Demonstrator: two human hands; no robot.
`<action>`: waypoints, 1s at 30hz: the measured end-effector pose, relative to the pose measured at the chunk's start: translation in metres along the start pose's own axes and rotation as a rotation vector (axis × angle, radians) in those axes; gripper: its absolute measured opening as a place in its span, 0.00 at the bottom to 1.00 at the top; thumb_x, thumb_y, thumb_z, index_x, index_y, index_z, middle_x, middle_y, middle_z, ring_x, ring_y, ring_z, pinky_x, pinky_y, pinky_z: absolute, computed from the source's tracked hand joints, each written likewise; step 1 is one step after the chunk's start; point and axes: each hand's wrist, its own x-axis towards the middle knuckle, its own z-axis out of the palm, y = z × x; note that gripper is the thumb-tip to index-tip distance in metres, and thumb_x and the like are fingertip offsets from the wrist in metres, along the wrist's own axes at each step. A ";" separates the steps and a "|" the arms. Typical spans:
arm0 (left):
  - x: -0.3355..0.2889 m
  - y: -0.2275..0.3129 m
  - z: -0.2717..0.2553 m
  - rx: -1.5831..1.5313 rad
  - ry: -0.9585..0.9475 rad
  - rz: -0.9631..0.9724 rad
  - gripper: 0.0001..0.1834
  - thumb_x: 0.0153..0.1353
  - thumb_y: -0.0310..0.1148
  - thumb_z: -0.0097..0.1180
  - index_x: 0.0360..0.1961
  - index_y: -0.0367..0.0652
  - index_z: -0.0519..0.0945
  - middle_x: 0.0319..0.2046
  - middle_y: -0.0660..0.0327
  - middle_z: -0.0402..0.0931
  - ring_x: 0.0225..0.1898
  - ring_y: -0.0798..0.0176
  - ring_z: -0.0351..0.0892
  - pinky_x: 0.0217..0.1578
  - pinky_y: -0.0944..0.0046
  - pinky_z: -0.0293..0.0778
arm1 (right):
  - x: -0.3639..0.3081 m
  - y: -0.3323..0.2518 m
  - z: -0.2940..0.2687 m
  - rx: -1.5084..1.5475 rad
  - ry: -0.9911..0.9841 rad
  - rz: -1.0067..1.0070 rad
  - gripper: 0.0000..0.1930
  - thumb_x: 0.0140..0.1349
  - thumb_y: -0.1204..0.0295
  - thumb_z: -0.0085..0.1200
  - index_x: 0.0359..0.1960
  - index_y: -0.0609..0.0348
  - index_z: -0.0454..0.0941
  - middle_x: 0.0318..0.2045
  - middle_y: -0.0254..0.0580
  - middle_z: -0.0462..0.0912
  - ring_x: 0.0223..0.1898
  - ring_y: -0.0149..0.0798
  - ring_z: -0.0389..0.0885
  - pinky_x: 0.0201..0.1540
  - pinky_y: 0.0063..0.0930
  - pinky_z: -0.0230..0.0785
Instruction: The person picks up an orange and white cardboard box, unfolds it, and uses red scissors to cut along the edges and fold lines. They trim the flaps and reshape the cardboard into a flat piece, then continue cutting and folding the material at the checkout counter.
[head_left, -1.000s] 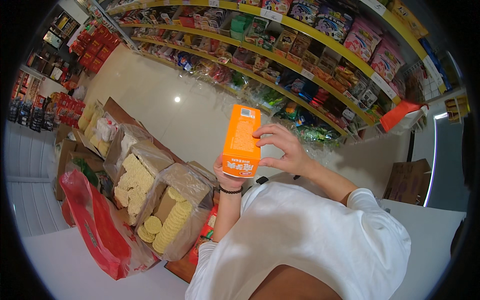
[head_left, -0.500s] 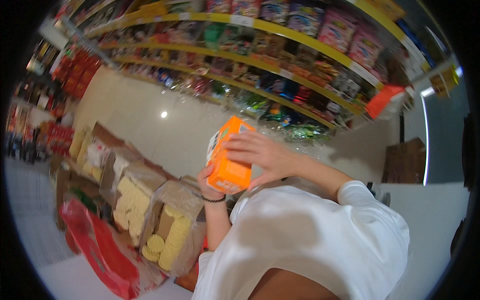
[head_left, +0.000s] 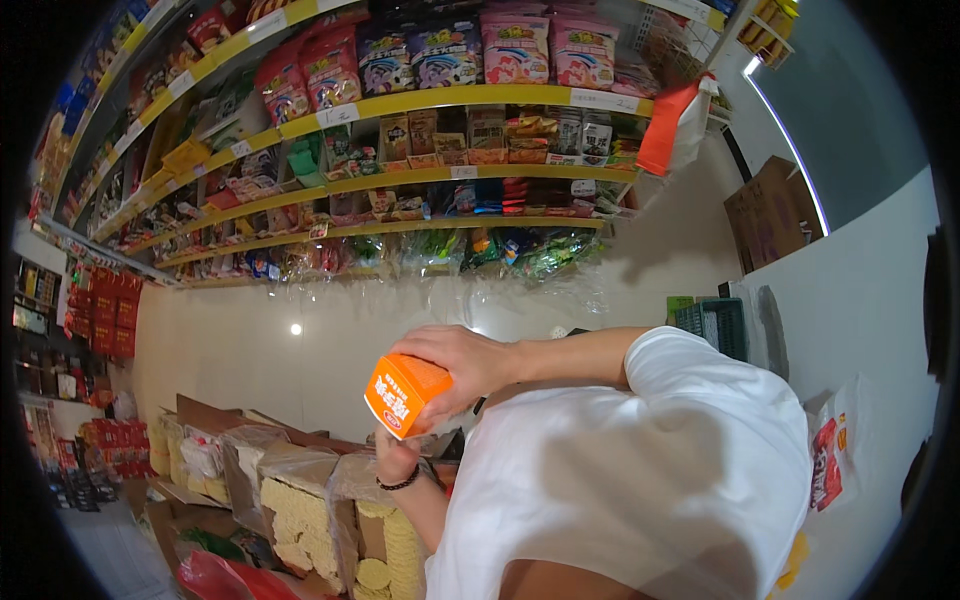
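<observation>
Right hand curled over orange box, fingers partly closed round sides, gripping it. Left hand at box's lower edge, one digit raised; rest hidden, cannot tell how firmly it holds. Box tilted in mid-air, seen past far edge of cartons of noodle cakes. Best hold: spread pressure across flat sides, avoid denting card. End panel: large white characters, small red-and-white badge; finer print too small to read.
</observation>
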 end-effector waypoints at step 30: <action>0.009 0.013 0.039 0.133 0.328 0.046 0.19 0.60 0.44 0.51 0.38 0.36 0.76 0.31 0.68 0.74 0.28 0.77 0.69 0.27 0.75 0.65 | 0.004 -0.002 0.005 0.219 -0.043 0.000 0.16 0.59 0.67 0.49 0.48 0.56 0.72 0.55 0.53 0.66 0.52 0.50 0.69 0.53 0.32 0.62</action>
